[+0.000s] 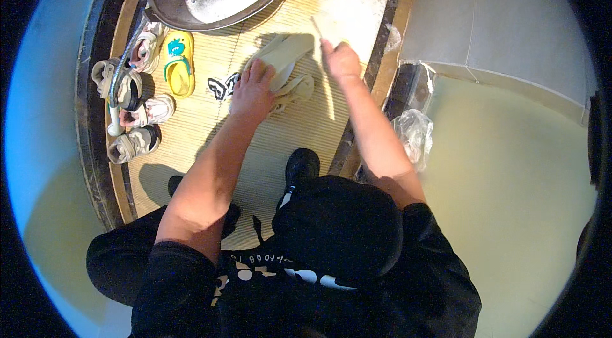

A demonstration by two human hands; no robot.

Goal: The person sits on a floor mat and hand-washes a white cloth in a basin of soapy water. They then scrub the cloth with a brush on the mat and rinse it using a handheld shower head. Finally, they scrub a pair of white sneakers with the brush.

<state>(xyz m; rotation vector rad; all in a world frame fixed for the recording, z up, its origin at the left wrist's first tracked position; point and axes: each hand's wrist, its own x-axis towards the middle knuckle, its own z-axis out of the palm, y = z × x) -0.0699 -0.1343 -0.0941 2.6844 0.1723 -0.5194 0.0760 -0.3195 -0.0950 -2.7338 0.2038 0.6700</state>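
A cream shoe (pixel 288 52) lies on the ribbed floor in front of me, its pale sole and some strap-like parts showing. My left hand (pixel 252 91) is closed over its near left side and holds it against the floor. To the right of the shoe, my right hand (pixel 342 60) is closed around a thin, pale stick-like tool (pixel 316 24) that sticks out past the fingers, slightly apart from the shoe. Most of this tool is hidden by the hand, and its kind is unclear. A small black-and-white looped piece (pixel 220 87) lies beside my left hand.
A dark basin (pixel 167 9) of foamy water stands at the far side. To the left are a yellow clog (pixel 181 77), several light shoes (pixel 135 144) and a shower head (pixel 115 126) on a hose. White foam (pixel 352 14) lies far right, and a clear plastic bag (pixel 415 137) nearer.
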